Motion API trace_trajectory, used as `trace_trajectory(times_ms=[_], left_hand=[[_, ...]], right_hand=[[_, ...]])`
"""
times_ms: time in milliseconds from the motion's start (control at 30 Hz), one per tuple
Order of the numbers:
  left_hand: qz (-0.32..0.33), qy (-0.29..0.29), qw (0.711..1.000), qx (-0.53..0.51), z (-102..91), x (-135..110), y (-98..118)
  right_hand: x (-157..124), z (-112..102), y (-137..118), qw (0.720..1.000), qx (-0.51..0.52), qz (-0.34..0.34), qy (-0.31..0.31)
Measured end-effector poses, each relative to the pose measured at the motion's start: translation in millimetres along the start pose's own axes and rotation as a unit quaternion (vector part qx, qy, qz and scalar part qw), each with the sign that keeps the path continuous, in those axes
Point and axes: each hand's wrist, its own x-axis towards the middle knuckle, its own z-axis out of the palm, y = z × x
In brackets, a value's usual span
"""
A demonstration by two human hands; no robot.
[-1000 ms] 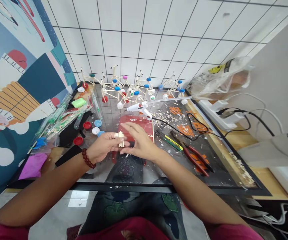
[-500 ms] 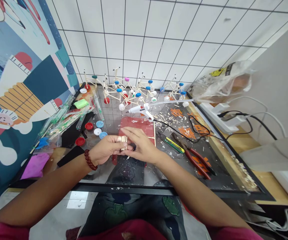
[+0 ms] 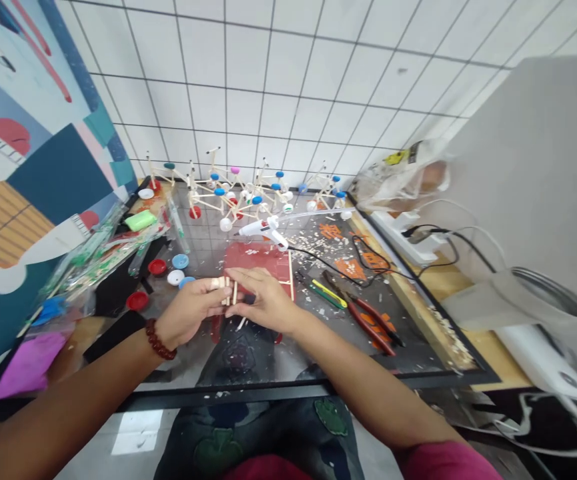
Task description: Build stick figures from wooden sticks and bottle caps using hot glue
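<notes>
My left hand (image 3: 193, 308), a red bead bracelet on its wrist, pinches a few short wooden sticks (image 3: 227, 291) upright between thumb and fingers. My right hand (image 3: 267, 300) faces it, with fingertips and thumb at the two ends of one wooden stick (image 3: 235, 293) just beside the others. A red board (image 3: 263, 257) lies under and behind the hands. Beyond it rests a white hot glue gun (image 3: 263, 230). Blue, white and red bottle caps (image 3: 175, 277) lie to the left of my left hand.
Stick frames with coloured caps (image 3: 248, 193) stand along the tiled wall. On the right lie red-handled pliers (image 3: 368, 323), a green-yellow tool (image 3: 329, 293), a black cord and wood chips. A power strip (image 3: 408, 237) sits at the right edge. Plastic bags and pink clay (image 3: 31, 363) are left.
The view has turned right, so the scene appears farther left. One stick now stands apart from the bundle, at my right fingers.
</notes>
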Motion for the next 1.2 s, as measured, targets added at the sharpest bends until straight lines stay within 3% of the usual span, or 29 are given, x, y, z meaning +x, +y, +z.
trace_trajectory(times_ms=[100, 233, 300, 400, 467, 533, 667, 733, 967, 1200], left_hand=[[0.033, 0.055, 0.997, -0.031, -4.8, 4, 1], [0.104, 0.135, 0.981, -0.092, -12.0, 10, 5], [0.126, 0.158, 0.973, -0.109, -13.9, 11, 7], [0.13, 0.167, 0.97, -0.118, -14.1, 11, 9], [0.123, 0.161, 0.972, -0.12, -13.1, 10, 10], [0.111, 0.154, 0.974, -0.121, -11.7, 9, 10], [0.097, 0.15, 0.977, -0.121, -9.9, 8, 9], [0.096, 0.15, 0.976, -0.126, -9.7, 8, 10], [0.075, 0.108, 0.984, -0.122, -9.5, 6, 10], [0.012, 0.014, 0.989, -0.148, -10.0, 1, 9]], right_hand=[[1, 0, -5, 0.999, -0.035, 0.025, -0.009], [3, -16, -14, 0.987, -0.11, 0.075, -0.092], [4, -37, -16, 0.987, -0.093, 0.087, -0.093], [3, -79, -12, 0.986, -0.059, 0.155, -0.027], [2, -101, -8, 0.972, -0.113, 0.205, -0.006], [-1, -112, -6, 0.945, -0.196, 0.257, -0.05], [-11, -102, -12, 0.867, -0.321, 0.354, -0.141], [-18, -92, -16, 0.848, -0.336, 0.38, -0.154], [-28, -78, -14, 0.822, -0.328, 0.442, -0.149], [-39, -83, -16, 0.826, -0.307, 0.45, -0.147]])
